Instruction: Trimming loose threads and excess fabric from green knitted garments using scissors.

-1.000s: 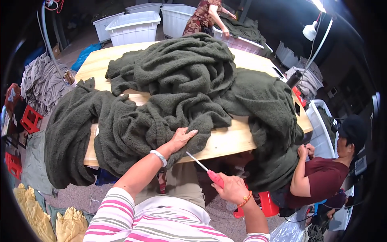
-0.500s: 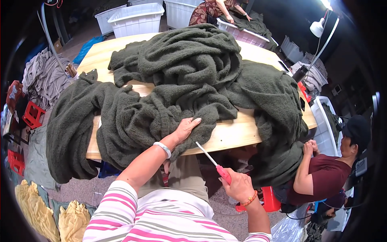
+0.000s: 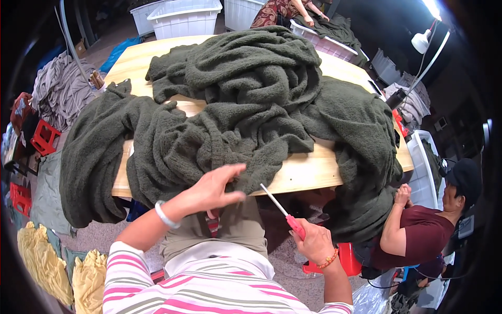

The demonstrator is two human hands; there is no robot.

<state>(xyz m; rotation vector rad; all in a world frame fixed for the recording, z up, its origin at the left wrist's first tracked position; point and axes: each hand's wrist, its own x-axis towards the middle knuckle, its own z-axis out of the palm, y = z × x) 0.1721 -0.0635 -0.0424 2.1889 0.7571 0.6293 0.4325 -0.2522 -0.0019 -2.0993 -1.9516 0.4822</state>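
A large heap of dark green knitted fabric (image 3: 256, 68) lies bunched over the wooden table (image 3: 308, 172), with folds hanging over the left, front and right edges. My left hand (image 3: 214, 188) is open, thumb and fingers apart, over or just at the front folds near the table edge; whether it touches them I cannot tell. My right hand (image 3: 314, 242) is closed around the pink handle of a tool with a long, thin, pale shaft (image 3: 274, 200). Its tip points up and left, close to the front edge. The exact kind of tool cannot be made out.
On the right sits a person in a maroon top (image 3: 423, 230), beside a white bin (image 3: 422, 162). Another person's hands (image 3: 314, 18) work at a tub of dark cloth beyond the table. White tubs (image 3: 185, 20), a lamp (image 3: 421, 42), red stools (image 3: 44, 137) and cloth piles (image 3: 60, 94) surround the table.
My left hand has come off the front folds, moving left and back toward me, with its fingers spreading. The right hand still holds the pink-handled tool, nearly unmoved. The whole view has shifted slightly.
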